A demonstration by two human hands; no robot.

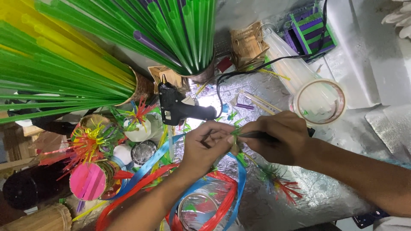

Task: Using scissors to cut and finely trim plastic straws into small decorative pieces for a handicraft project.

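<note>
Right now your left hand (201, 147) pinches a small green straw piece (236, 130) between thumb and fingertips, closed tight on it, just above the foil-covered counter (325, 192). Your right hand (280, 137) is wrapped shut around a dark, slim tool (257, 135) whose tip meets that green piece right where your left fingertips (227, 139) sit; whether it is a blade or scissors, you cannot tell from this view.

That closeness is the main hazard: a slip of the tool would likely run straight into your left thumb or fingertips, since nothing separates them from the tip. The green piece is tiny, so a hard push could also flick it out of your pinch into the clutter of red and blue ribbon strips (222, 192) below, where it would be hard to find.

Just beyond your hands lies the black glue gun (177, 107), nozzle pointing away from you, its cord (239, 75) looping across the counter. If it is hot, a knuckle brushing it could burn, and a snagged cord could drag it toward you. The tape roll (320, 102) sits near your right wrist and might get knocked.
</note>
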